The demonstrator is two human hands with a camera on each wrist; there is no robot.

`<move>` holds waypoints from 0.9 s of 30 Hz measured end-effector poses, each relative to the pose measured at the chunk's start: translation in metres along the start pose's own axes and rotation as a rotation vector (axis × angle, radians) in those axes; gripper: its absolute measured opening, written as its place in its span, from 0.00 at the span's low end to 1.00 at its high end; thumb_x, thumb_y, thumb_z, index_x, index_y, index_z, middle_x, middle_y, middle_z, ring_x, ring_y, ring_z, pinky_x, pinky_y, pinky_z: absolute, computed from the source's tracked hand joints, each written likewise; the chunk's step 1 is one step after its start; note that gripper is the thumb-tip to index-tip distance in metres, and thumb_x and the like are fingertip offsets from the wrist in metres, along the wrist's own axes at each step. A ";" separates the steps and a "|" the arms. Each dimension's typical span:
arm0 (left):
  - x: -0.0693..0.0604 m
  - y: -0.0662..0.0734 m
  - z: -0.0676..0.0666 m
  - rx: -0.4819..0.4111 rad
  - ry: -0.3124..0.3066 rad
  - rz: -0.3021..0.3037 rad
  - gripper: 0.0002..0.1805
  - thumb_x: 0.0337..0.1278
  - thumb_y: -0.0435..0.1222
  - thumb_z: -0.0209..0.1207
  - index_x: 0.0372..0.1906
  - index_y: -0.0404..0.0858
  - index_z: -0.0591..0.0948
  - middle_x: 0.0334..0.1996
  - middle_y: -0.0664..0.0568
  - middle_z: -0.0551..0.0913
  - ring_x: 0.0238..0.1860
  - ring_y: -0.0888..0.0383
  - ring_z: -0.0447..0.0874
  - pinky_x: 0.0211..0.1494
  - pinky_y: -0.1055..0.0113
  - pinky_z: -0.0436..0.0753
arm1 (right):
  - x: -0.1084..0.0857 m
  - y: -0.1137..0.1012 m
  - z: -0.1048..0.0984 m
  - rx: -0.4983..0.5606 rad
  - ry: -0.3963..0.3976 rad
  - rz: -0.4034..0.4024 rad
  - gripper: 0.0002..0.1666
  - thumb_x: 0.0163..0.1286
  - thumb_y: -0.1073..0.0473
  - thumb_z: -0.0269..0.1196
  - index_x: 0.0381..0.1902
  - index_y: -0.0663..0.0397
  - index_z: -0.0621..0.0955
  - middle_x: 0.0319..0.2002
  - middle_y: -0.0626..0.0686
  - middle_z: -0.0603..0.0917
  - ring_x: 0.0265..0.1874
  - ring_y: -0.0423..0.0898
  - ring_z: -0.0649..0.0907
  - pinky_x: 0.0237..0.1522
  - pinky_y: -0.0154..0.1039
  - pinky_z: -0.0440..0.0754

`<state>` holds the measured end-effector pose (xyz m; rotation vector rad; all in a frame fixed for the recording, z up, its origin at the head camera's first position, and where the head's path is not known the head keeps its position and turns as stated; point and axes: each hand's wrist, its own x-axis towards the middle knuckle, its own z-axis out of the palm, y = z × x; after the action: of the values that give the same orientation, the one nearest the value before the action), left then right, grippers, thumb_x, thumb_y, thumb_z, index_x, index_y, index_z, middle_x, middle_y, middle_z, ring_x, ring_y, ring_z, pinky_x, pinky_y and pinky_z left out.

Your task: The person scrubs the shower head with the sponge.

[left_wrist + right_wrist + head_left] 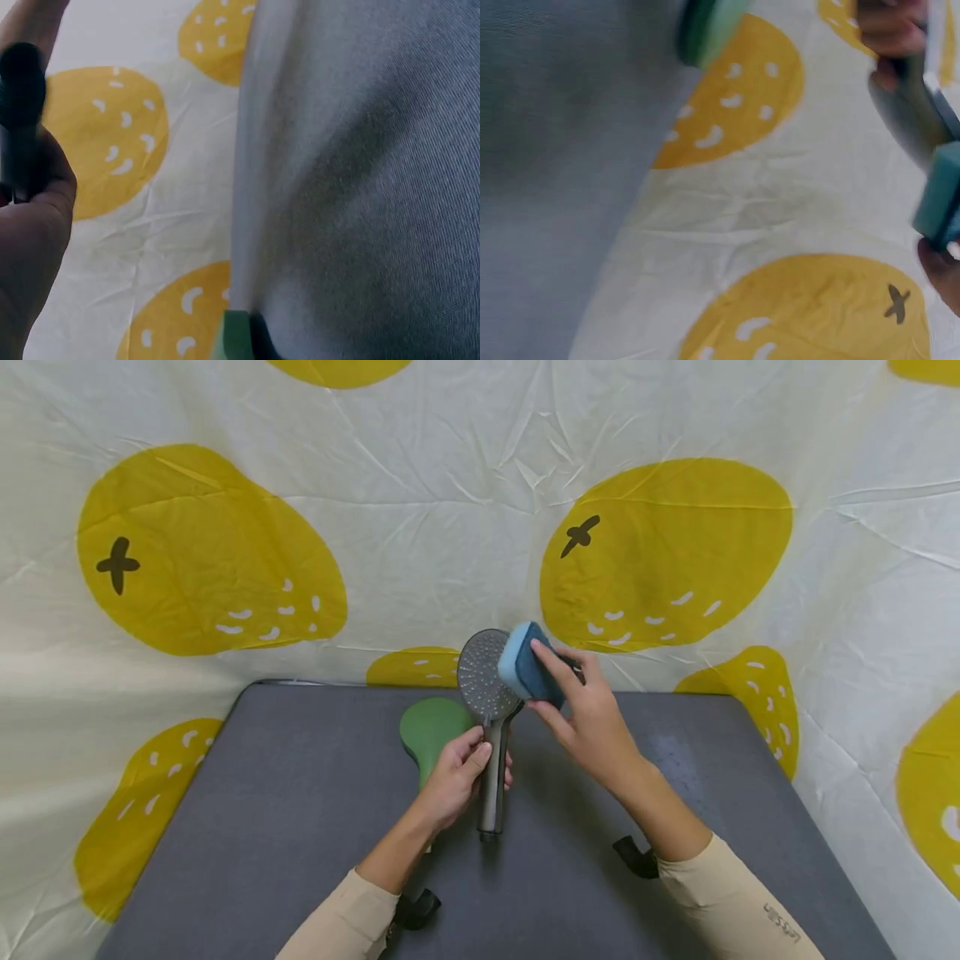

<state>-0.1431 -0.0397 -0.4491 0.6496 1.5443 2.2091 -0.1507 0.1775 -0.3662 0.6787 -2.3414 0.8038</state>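
My left hand (455, 777) grips the handle of a grey shower head (480, 681), held upright above the table with its nozzle face turned toward me. Between the fingers and thumb of my right hand (592, 714) is a two-tone blue sponge (536, 664), its light side against or just before the right edge of the nozzle face. In the left wrist view the handle's dark end (22, 86) shows at the left edge. At the right edge of the right wrist view, the sponge (939, 199) sits close to the shower head (911, 112).
A green rounded object with a narrow neck (435, 731) is on the dark grey table (300, 827), behind my left hand and partly hidden. Pale fabric with yellow fruit shapes (442, 552) hangs behind and beside the table. Dark straps (636, 858) show at my wrists.
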 end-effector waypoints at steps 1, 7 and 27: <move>0.000 0.000 -0.001 0.028 0.010 0.006 0.22 0.85 0.35 0.42 0.67 0.20 0.65 0.42 0.43 0.80 0.36 0.60 0.86 0.45 0.65 0.89 | 0.005 0.000 -0.004 0.035 -0.019 0.041 0.47 0.64 0.62 0.75 0.78 0.46 0.68 0.65 0.66 0.71 0.61 0.60 0.77 0.56 0.57 0.82; 0.000 -0.002 -0.007 0.236 0.083 0.050 0.16 0.83 0.33 0.44 0.62 0.24 0.69 0.43 0.26 0.78 0.36 0.59 0.84 0.44 0.65 0.88 | 0.024 0.005 -0.023 0.143 -0.082 0.192 0.44 0.69 0.59 0.71 0.79 0.39 0.67 0.64 0.61 0.74 0.55 0.54 0.76 0.54 0.56 0.83; 0.004 0.005 -0.022 0.359 0.228 0.093 0.17 0.79 0.29 0.49 0.66 0.30 0.73 0.37 0.28 0.82 0.32 0.43 0.87 0.40 0.55 0.90 | -0.018 0.025 0.004 0.472 -0.097 0.294 0.45 0.72 0.70 0.64 0.81 0.49 0.59 0.76 0.61 0.66 0.69 0.64 0.76 0.67 0.54 0.76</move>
<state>-0.1590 -0.0561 -0.4497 0.5945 2.0962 2.1508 -0.1548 0.1974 -0.3899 0.5727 -2.3875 1.5160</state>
